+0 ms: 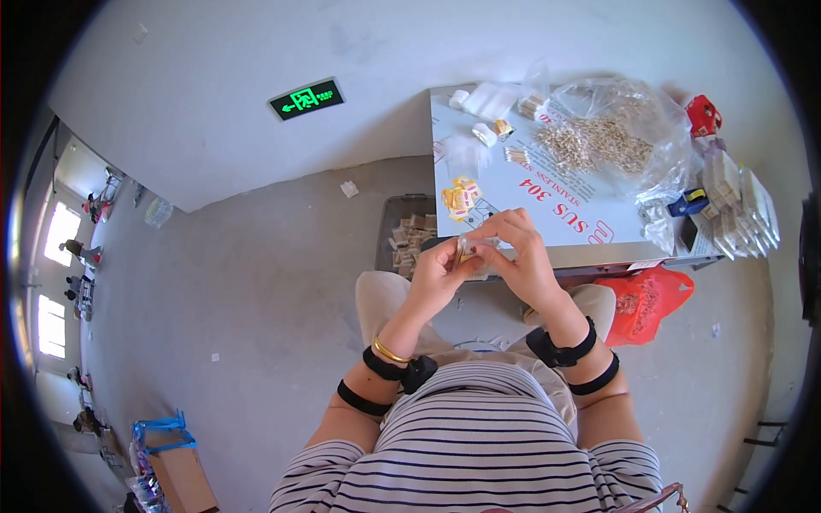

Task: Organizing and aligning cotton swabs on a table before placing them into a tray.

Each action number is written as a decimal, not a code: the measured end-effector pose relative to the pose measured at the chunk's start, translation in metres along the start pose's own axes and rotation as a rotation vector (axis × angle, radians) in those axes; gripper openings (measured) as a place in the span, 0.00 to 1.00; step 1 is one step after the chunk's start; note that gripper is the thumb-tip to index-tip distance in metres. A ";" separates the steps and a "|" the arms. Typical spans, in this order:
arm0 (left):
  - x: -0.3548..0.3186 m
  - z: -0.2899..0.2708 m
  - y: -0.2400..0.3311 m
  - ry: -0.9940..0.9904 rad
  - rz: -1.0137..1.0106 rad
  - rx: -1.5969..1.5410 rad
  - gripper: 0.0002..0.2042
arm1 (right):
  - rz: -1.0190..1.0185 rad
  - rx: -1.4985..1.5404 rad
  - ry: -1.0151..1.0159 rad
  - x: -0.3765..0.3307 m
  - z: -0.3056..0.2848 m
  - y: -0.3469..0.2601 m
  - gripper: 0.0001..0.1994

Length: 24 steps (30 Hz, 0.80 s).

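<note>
A small see-through plastic packet (466, 251) is held up in front of the table's near edge. My left hand (436, 272) pinches its left side, thumb and fingers closed. From the other side my right hand (519, 255) grips the packet too, its fingers bent over the top. What is inside is too small to make out. Just beyond my hands, yellow-and-white printed slips (462, 197) lie on the tabletop. Farther back are a short row of small sticks (517, 155) and a big heap of loose small sticks (590, 141), which look like cotton swabs.
The table (547, 229) has a printed film top. An opened plastic bag (676, 162) lies around the heap; stacked filled packs (740, 205) sit at the right. Below, a grey crate (382, 235) holds small packets. A red bag (654, 303) stands on the floor right of my legs.
</note>
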State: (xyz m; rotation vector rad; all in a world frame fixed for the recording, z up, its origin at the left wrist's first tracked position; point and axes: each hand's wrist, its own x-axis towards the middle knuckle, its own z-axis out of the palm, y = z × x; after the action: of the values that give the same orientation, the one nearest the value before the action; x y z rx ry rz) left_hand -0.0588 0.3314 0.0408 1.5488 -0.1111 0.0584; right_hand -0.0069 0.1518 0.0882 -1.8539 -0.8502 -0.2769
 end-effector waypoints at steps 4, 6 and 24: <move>0.001 -0.008 -0.002 -0.102 -0.057 -0.031 0.09 | -0.004 0.022 -0.021 -0.002 -0.002 0.001 0.13; 0.002 -0.008 -0.002 -0.112 -0.037 -0.045 0.08 | -0.121 -0.047 -0.053 -0.001 -0.006 0.001 0.12; -0.001 -0.001 0.006 -0.074 0.084 -0.053 0.15 | -0.320 -0.336 0.038 -0.013 -0.030 -0.002 0.17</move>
State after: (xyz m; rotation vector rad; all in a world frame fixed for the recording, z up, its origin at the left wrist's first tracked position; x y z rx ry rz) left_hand -0.0603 0.3326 0.0462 1.4933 -0.2347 0.0637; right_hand -0.0116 0.1207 0.0955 -2.0058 -1.1285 -0.6888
